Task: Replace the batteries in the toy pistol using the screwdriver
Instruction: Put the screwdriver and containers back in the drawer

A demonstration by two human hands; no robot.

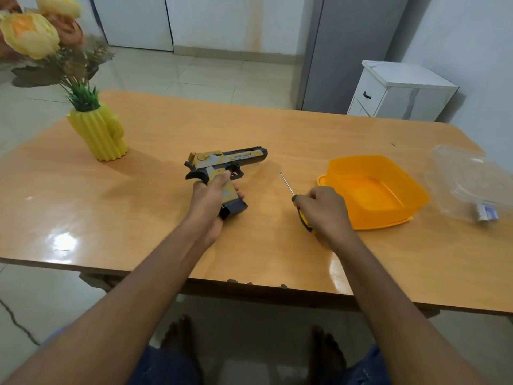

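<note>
Both hands are full near the table's middle, the left hand wrapped round the toy pistol's grip, the right hand clutching the screwdriver, whose thin tip could slip off a screw.

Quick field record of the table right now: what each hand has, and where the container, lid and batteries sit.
left hand: grips the yellow and grey toy pistol by its handle, barrel pointing right
right hand: holds the yellow-handled screwdriver, tip up-left
orange plastic container: open, right of that hand
clear plastic lid: far right of the wooden table
batteries: small pack at the lid's near edge
yellow ribbed vase: far left, holding flowers
</note>
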